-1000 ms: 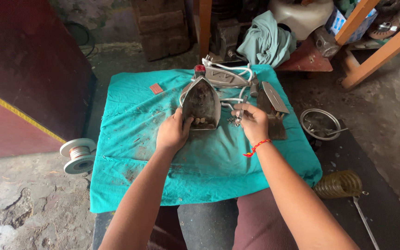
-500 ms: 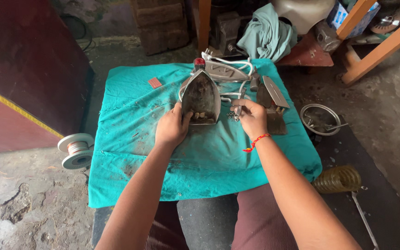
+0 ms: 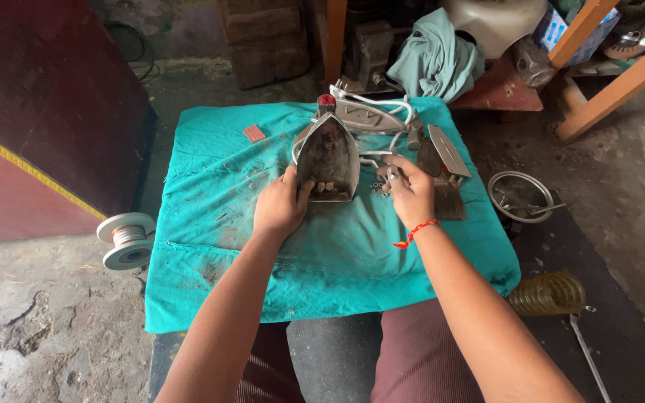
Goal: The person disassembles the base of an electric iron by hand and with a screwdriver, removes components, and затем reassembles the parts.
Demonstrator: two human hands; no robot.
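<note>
On teal cloth (image 3: pixel 210 194): iron base (image 3: pixel 328 158), tilted up, left hand (image 3: pixel 281 206) gripping its near edge. Right hand (image 3: pixel 409 190) beside it, fingers pinched on a small tool; screws (image 3: pixel 376 189) between.

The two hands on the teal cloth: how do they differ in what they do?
The left hand steadies the dark pointed iron base at its rear corner; the right hand pinches a small metal part beside it. Only the right hand's wrist wears a red thread. Both rest over the teal cloth.
</note>
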